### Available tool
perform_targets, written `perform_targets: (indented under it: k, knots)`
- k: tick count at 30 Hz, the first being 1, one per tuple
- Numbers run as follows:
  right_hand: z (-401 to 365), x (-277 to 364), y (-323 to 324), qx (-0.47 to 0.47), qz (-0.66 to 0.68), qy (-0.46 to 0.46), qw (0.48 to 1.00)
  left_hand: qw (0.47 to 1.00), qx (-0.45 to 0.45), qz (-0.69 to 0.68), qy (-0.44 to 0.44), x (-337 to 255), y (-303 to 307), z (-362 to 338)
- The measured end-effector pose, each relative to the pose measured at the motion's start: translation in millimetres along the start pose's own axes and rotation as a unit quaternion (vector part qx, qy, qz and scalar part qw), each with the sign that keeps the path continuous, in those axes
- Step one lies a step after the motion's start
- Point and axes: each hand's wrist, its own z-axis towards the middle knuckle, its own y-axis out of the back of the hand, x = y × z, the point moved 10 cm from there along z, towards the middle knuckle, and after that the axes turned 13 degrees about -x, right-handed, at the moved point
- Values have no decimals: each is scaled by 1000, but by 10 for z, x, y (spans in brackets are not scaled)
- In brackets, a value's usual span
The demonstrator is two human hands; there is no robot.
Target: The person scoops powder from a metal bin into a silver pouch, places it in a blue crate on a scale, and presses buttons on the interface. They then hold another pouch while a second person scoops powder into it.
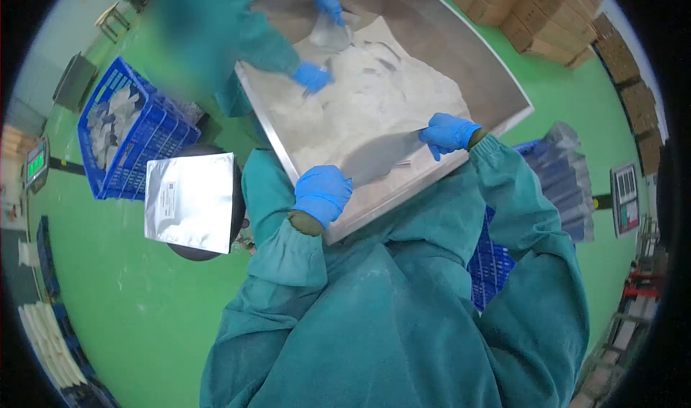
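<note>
My left hand (322, 194), in a blue glove, is closed on the near left end of a grey plastic bag (381, 157). The bag's far right end is gripped by my right hand (448, 134), gloved the same way. Stretched between both hands, the bag looks smeared by motion. It hangs over the near corner of a large metal bin (439, 19), close above heaped white powder (403, 84). Opposite me, a co-worker's gloved hand holds a translucent bag (332, 35) over the powder. The co-worker's other hand (313, 78) is low at the powder's surface.
At left stands a blue crate (137, 149) of crumpled silvery scraps. A labelled silver foil pouch (191, 203) lies on a dark round stool. To my right, grey bags (561, 185) lie stacked on a blue crate, near a scale display (625, 200). Cartons (547, 19) stand behind the bin.
</note>
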Motion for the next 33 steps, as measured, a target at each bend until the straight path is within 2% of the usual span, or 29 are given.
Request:
perform_targets:
  k: [1, 3, 4, 6, 7, 8, 9, 10, 11, 12, 13, 14, 15, 16, 17, 18, 19, 20, 21, 22, 23, 24, 25, 26, 27, 28, 29, 32, 33]
  knots:
    - [-159, -93, 42, 10, -33, 3, 999, 1000, 1, 1, -13, -94, 50, -5]
    - [-463, -213, 252, -8, -47, -2, 999, 954, 30, -22, -297, -750, 237, -124]
    - [-590, -158, 467, -60, -53, 26, 996, 976, 68, -20, -205, -711, 352, 35]
    - [-928, -43, 1013, -216, -16, 59, 974, 980, 10, -37, -194, -845, 903, 296]
    - [-1185, -6, 1339, -316, 26, 60, 946, 977, 28, -19, -208, -941, 1112, 441]
    - [-1495, 281, 1546, -362, 1, 139, 922, 973, 45, 0, -225, -1038, 1292, 557]
    - [-1782, 574, 1692, -409, -29, 210, 888, 967, 35, 3, -254, -1168, 1467, 611]
    - [-1963, 833, 1620, -475, -114, 352, 798, 956, 23, 5, -293, -1345, 1639, 675]
    - [-2077, 935, 1413, -523, -214, 464, 682, 900, -89, 71, -421, -1593, 1873, 624]
    - [-1721, 930, 1224, -339, -110, 425, 832, 805, -205, 121, -544, -1822, 2031, 471]
    - [-1620, 891, 1225, -275, -63, 268, 921, 816, -181, 164, -524, -1947, 2006, 659]
    - [-1470, 903, 1223, -302, -42, 317, 898, 739, -303, 183, -573, -2041, 2228, 543]
    - [-1730, 992, 1360, -349, -51, 369, 860, 808, -239, 148, -518, -2074, 2463, 607]
    - [-2018, 885, 1575, -375, -66, 341, 859, 877, -185, 31, -443, -2005, 2809, 620]
    - [-2303, 928, 1720, -397, -90, 320, 856, 891, -168, -218, -361, -1889, 3122, 655]
    - [-2557, 1028, 1831, -411, -111, 304, 852, 834, -280, -198, -432, -2231, 3541, -18]
    - [-2919, 988, 1993, -436, -112, 266, 853, 881, -268, -360, -151, -1576, 3530, 502]
    - [-3370, 911, 2130, -455, -114, 229, 853, 896, -252, -346, -123, -1369, 3384, 640]
    - [-3715, 792, 2227, -455, -93, 141, 874, 910, -235, -330, -90, -1358, 3272, 616]
    - [-4068, 726, 2239, -481, -97, 76, 868, 909, -224, -339, -87, -1338, 3000, 612]
    - [-4325, 545, 2257, -502, -116, 103, 851, 921, -145, -351, -90, -1488, 2557, 672]
    - [-4507, 478, 2223, -496, -294, 169, 799, 928, -60, -357, -92, -1609, 2144, 698]
    - [-4635, 396, 2054, -468, -458, 231, 719, 932, -40, -350, -90, -1656, 1882, 677]
    - [-4709, -50, 2272, -468, -344, 34, 813, 933, -9, -347, -98, -1736, 1603, 638]
    - [-4860, -587, 2306, -436, -216, -168, 857, 932, 20, -345, -107, -1824, 1367, 591]
    - [-4934, -946, 2291, -434, -247, -218, 839, 932, 18, -340, -124, -1914, 1240, 544]
    - [-5230, -949, 2554, -430, -287, -265, 814, 931, 31, -344, -120, -1840, 1433, 563]
    - [-5623, -2066, 2471, -391, -276, -332, 813, 924, -22, -363, -114, -1472, 1082, 1111]
    - [-5886, -2703, 2519, -388, -267, -368, 802, 947, -95, -265, -155, -1304, 1154, 1276]
